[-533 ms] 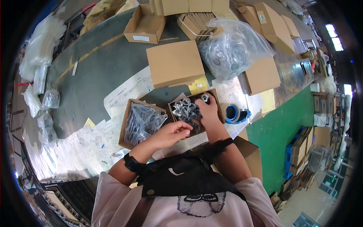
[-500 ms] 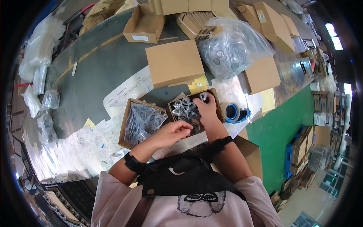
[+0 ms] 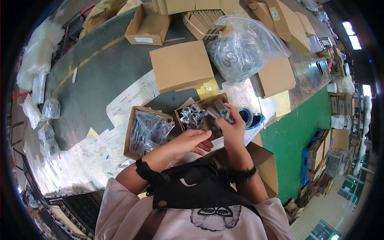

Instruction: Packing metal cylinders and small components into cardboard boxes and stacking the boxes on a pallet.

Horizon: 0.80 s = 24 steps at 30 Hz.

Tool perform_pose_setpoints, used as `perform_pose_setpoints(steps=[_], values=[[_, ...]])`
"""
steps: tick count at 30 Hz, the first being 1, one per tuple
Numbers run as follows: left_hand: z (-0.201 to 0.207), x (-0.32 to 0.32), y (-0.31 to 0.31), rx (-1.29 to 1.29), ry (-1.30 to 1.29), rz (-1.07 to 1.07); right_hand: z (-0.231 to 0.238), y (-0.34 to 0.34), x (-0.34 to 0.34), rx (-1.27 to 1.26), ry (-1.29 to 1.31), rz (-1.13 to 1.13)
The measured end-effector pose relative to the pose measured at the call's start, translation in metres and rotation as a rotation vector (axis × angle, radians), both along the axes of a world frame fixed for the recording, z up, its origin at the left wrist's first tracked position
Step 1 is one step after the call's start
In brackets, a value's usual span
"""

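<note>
In my right hand [image 3: 234, 130] is a shiny grey part [image 3: 220, 111], gripped between thumb and fingers and smeared by motion, so its kind is unclear. It is over the right side of a small open cardboard box [image 3: 202, 100]. Several shiny, silvery wrapped parts [image 3: 193, 116] lie in the left half of that box. My left hand [image 3: 192, 143] hangs by the box's near edge, fingers apart and empty. Left of it stands a second open cardboard box [image 3: 129, 138], filled with clear plastic bags [image 3: 150, 130] that hold ring-shaped pieces.
A blue-cored tape roll [image 3: 245, 117] on a blue dispenser [image 3: 258, 121] sits right of the boxes. Beyond them are a closed carton [image 3: 182, 66], a big clear bag of rings [image 3: 236, 56] and an open carton [image 3: 148, 28]. Paper sheets [image 3: 132, 100] cover part of the table.
My right hand has come up and back toward me out of the small box, bringing the grey part with it. My left hand has shifted slightly, its fingers now more spread.
</note>
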<state>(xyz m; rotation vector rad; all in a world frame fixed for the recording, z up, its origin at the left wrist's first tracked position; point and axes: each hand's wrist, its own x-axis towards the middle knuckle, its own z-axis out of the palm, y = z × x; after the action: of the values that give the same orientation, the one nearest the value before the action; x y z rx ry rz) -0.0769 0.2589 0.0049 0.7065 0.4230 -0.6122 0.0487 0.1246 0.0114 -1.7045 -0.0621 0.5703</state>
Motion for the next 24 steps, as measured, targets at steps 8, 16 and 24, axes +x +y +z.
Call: perform_pose_setpoints(steps=[8, 16, 24], values=[[0.019, 0.001, -0.009, -0.737, -0.181, 0.595, 0.113, 0.006, -0.040, -0.310, -0.944, 0.895], [0.005, -0.067, 0.025, -0.727, -0.262, 0.571, 0.000, 0.027, 0.019, -0.505, -0.279, 0.741], [0.008, -0.075, 0.010, -0.707, -0.188, 0.594, -0.045, 0.015, 0.042, -0.100, 0.211, 0.729]])
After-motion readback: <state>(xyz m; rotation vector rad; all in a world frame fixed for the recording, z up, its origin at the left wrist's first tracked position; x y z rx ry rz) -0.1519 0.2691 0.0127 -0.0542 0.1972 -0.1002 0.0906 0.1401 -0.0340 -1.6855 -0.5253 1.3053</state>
